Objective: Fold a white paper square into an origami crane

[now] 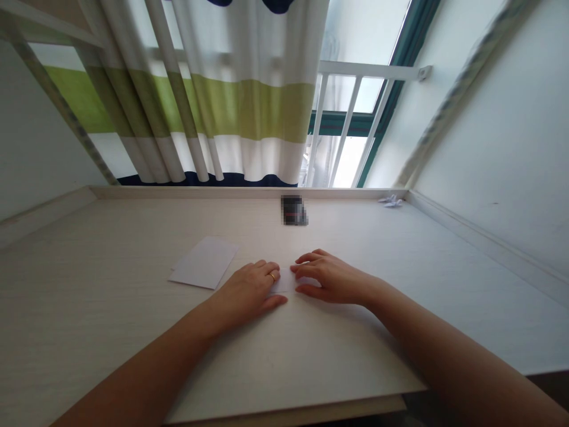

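A small piece of white paper lies on the white table, partly covered by both hands. My left hand rests on its left part, palm down, with the thumb apart along the near side and a ring on one finger. My right hand touches the paper's right side, its fingers apart and slightly curved. Whether the paper is folded underneath is hidden by the hands. Left of my left hand lie white paper sheets, the top one turned at an angle.
A blurred dark object sits near the table's far edge. Small folded white paper pieces lie in the far right corner. A low raised rim runs along the back, before a curtain and white railing. Walls flank both sides.
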Tool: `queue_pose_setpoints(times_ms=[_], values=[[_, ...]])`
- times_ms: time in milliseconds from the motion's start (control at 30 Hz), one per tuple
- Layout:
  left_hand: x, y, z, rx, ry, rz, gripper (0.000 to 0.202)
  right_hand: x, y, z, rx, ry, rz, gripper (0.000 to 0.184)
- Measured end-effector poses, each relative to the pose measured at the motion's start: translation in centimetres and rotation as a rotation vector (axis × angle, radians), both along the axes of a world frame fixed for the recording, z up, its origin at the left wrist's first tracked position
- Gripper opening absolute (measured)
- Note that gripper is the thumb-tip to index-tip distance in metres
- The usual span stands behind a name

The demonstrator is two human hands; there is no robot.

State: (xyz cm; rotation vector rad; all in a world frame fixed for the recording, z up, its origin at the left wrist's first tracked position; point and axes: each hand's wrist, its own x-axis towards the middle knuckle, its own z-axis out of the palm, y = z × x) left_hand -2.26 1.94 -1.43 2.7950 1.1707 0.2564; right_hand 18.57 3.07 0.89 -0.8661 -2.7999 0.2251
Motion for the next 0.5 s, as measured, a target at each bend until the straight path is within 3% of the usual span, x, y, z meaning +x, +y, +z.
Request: queue_pose_setpoints(times_ms=[167,500], values=[[0.9,-0.4,-0.1,-0.009,-0.035,-0.04,0.048,-0.3,-0.4,0.3,0.016,-0.059,-0.019,0.026],[0.9,-0.5,0.7,-0.041,-0.041,0.147,0.052,-0.4,-0.2,-0.1,0.076,-0.113,-0.09,0.025]])
